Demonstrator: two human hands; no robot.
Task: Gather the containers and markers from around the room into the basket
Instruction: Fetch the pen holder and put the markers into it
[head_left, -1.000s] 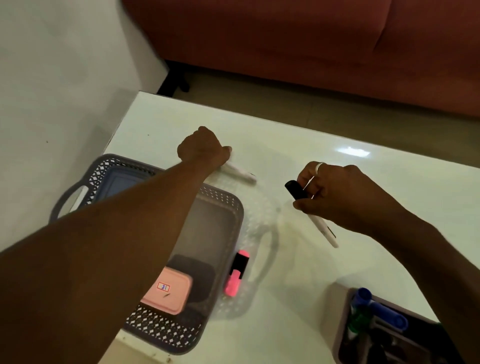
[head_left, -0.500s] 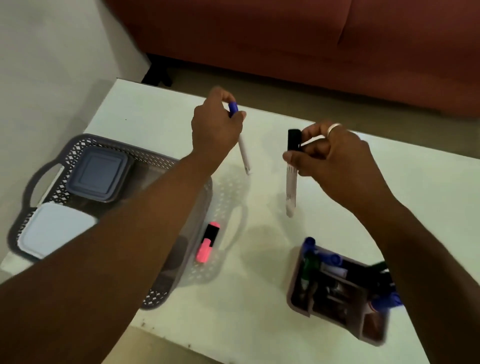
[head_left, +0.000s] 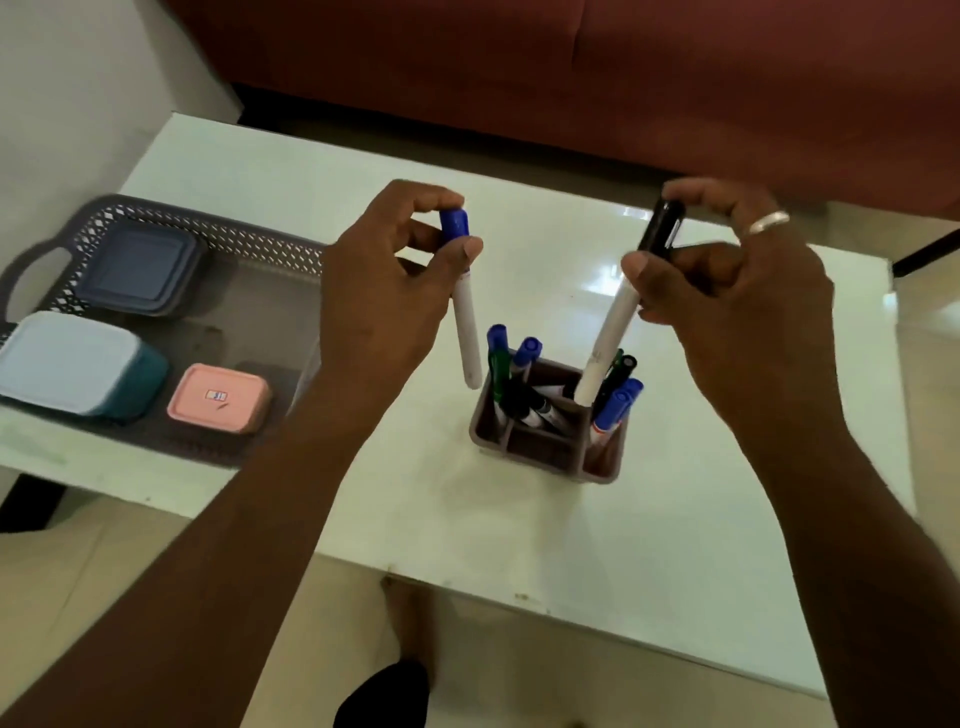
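My left hand (head_left: 384, 291) grips a white marker with a blue cap (head_left: 465, 317) by its cap end, hanging upright just left of the marker holder (head_left: 545, 447). A white marker with a black cap (head_left: 613, 332) is held by my right hand (head_left: 737, 301); its lower end dips into the holder's back compartment. The brown holder carries several blue, green and black markers. At the left, the grey lattice basket (head_left: 218, 234) contains a dark blue container (head_left: 140, 270), a white-lidded teal container (head_left: 78, 364) and a pink container (head_left: 221, 397).
The white table (head_left: 675, 545) has its near edge just below the holder, with bare floor (head_left: 493, 675) beneath. A red sofa (head_left: 571, 67) runs along the far side. A wall (head_left: 67, 93) stands at the left behind the basket.
Both hands lifted their markers off the table and carried them over the holder. The view swung down and right, so the holder now sits in the middle.
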